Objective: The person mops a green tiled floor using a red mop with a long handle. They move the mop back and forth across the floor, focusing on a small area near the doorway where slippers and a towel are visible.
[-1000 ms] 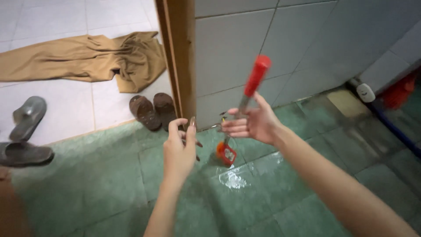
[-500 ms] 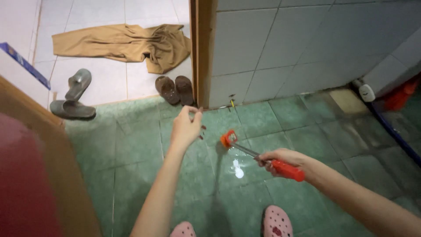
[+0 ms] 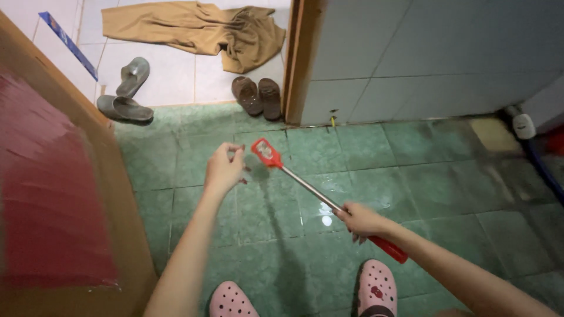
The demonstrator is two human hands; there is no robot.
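Right hand [image 3: 363, 221] clamped on the red-handled metal scraper [image 3: 305, 186], red head at 10 o'clock beside the left hand [image 3: 223, 168], fingers pinched, contents unclear; best kept low, steady.

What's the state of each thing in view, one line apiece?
Tool: long, red-handled, angled toward the floor.
Right hand: closed around the tool's handle.
Left hand: fingers pinched at the tool's red head.
Brown garment: crumpled on white tiles.
Brown sandals: paired by the doorframe.
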